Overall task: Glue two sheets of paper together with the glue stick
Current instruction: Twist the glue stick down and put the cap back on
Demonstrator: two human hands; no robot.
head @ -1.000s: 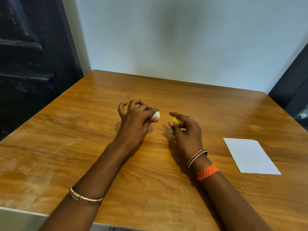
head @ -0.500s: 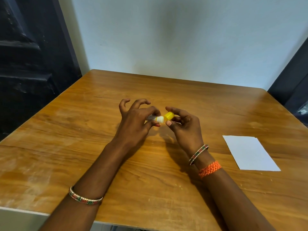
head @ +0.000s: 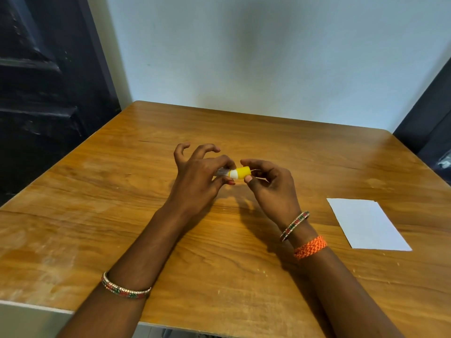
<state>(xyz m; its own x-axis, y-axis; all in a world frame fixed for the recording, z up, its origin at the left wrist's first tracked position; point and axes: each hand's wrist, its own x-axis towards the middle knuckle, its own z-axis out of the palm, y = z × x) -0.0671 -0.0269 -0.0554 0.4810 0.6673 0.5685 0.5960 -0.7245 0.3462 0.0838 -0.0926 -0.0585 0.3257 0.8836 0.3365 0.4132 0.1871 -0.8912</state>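
Above the middle of a wooden table (head: pixel 122 215), a person's two hands meet around a small glue stick (head: pixel 228 172), held level in the air between them. The left hand (head: pixel 197 181) pinches the stick's pale tube between thumb and forefinger, the other three fingers arched up and spread clear of it. The right hand (head: pixel 271 184) grips the yellow cap (head: pixel 242 172) from the opposite end — thumb below, forefinger curled over the top, the remaining fingers folded loosely behind. The cap sits against a white collar on the tube; whether it is fully seated cannot be told from this angle. Both hands hang just off the tabletop, their shadows falling on the wood beneath. White paper (head: pixel 366 224) lies flat near the table's right edge, well apart from the hands and untouched; it looks like a single rectangle, and whether a second sheet lies under it cannot be made out. A beaded bangle (head: pixel 125 290) circles the left forearm, while the right wrist carries a similar bangle (head: pixel 294 225) and, just behind it, an orange woven band (head: pixel 310 247). A pale wall (head: pixel 268 57) rises behind the table — dark panelling (head: pixel 44 81) stands to the left.
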